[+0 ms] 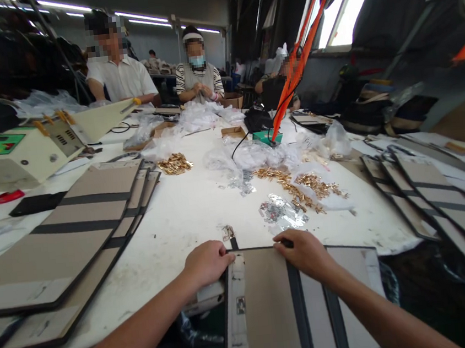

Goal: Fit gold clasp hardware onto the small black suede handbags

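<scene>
A beige board panel (269,303) with dark edging and black cross strips lies in front of me, its far edge on the white table. My left hand (208,262) is closed on its far left corner, thumb on top. My right hand (305,250) is closed at the far edge, with a small dark piece (287,242) showing by its fingers; I cannot tell what that is. A black strap end with a metal fitting (229,234) sticks out past the far edge near my left hand. Metal fittings (241,305) show along the panel's left side.
Similar panels are stacked at left (91,211) and right (437,185). Beyond my hands lie silver plates (282,213), gold metal pieces (319,185) and a gold pile (175,163). A cream machine (23,157) stands left; orange straps (292,73) hang ahead. Several people sit opposite.
</scene>
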`<state>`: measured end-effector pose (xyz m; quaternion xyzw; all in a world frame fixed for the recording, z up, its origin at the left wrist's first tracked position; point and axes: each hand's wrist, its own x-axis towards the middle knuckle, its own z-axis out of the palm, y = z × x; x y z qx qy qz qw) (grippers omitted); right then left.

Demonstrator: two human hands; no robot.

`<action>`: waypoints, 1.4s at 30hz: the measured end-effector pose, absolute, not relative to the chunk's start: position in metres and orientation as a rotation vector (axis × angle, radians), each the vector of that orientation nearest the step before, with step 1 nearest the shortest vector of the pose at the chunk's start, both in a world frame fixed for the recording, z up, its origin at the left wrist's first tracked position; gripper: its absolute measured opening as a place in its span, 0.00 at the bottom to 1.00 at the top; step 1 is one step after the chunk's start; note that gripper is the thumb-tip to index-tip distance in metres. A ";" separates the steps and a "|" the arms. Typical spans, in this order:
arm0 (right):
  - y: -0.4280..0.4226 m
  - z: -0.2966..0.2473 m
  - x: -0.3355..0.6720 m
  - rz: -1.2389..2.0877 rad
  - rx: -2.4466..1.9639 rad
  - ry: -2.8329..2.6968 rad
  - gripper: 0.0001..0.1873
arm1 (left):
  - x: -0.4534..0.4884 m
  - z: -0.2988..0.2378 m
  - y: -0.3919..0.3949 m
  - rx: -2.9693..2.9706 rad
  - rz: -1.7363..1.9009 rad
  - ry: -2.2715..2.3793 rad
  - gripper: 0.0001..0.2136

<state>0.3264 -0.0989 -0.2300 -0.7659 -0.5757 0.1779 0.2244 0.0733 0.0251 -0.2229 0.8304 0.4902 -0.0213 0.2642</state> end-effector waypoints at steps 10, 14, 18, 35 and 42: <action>-0.109 -0.243 0.440 0.382 -2.434 -1.499 0.14 | 0.070 -0.231 0.032 2.197 -0.020 1.293 0.12; -0.111 -0.248 0.432 0.367 -2.400 -1.511 0.17 | 0.070 -0.231 0.032 2.185 -0.018 1.297 0.12; -0.109 -0.247 0.427 0.382 -2.372 -1.512 0.13 | 0.071 -0.228 0.030 2.180 -0.017 1.322 0.12; -0.091 -0.172 0.301 0.953 -1.964 -1.506 0.06 | 0.067 -0.230 0.023 2.158 0.014 1.328 0.12; -0.068 -0.216 0.241 1.256 -1.906 -1.362 0.04 | 0.064 -0.232 0.021 2.176 0.036 1.300 0.13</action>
